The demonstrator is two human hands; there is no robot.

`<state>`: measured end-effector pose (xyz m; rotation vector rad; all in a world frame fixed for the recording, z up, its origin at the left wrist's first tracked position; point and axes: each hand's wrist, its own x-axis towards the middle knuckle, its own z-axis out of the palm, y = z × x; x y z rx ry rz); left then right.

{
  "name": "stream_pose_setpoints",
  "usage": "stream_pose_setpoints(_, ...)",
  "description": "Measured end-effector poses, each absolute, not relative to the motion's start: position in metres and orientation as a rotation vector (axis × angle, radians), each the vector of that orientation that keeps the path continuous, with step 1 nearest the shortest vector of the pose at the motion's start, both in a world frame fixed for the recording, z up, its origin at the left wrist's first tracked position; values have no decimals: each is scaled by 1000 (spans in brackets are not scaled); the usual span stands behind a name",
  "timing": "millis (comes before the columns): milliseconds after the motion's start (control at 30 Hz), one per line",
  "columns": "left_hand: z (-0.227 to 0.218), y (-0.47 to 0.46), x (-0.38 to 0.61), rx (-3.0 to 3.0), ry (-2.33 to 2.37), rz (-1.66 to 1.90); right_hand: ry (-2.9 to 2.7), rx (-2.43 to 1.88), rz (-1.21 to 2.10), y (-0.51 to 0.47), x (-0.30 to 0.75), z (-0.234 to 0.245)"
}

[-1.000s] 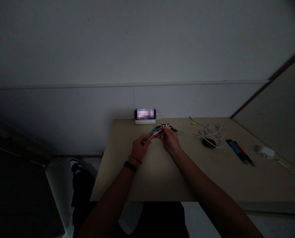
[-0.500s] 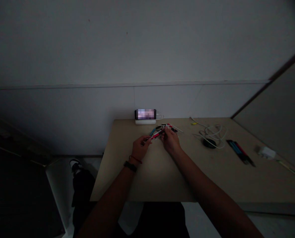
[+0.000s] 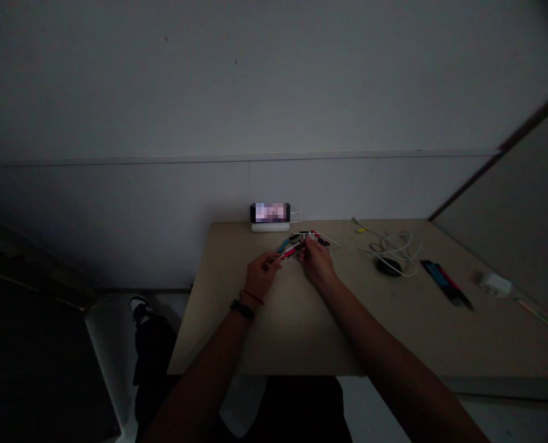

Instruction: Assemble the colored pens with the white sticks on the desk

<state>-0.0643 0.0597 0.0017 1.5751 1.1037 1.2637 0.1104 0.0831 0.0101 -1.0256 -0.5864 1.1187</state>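
Two hands work close together over the tabletop [image 3: 301, 332]. Left hand [image 3: 262, 275]: grip pinches a red-and-white pen [image 3: 290, 249], held low and angled in, apparently so its far end meets the right hand's work. Right hand [image 3: 317, 261]: grip pressed together at a tangle of small pen parts [image 3: 311, 236]; exact pinch point hidden by fingers and low light. Blue pen [image 3: 283, 247] sits just beside the left grip. Kept off to the right, seemingly away from the work: white cable coil [image 3: 396, 246], black oval object [image 3: 388, 266], row of pens [image 3: 446, 284]. Phone [image 3: 270, 212] stands on a white base [image 3: 270, 227] at the far edge, cabled.
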Motion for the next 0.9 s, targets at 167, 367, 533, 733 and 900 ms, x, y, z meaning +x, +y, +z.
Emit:
stream_pose_setpoints(167, 1, 60, -64, 1573, 1110, 1268, -594, -1033, 1120, 83, 110, 10)
stream_pose_setpoints(367, 2, 60, -64, 1565, 1109, 1266, -571, -1021, 1134, 82, 109, 11)
stream_pose_setpoints(533, 1, 61, -64, 1565, 1095, 1262, -582, -1039, 1138, 82, 109, 12)
stream_pose_setpoints(733, -2, 62, -64, 1554, 1107, 1269, -588, -1048, 1135, 80, 109, 15)
stream_pose_setpoints(900, -2, 62, -64, 1536, 1100, 1280, -614, -1006, 1186, 78, 110, 15)
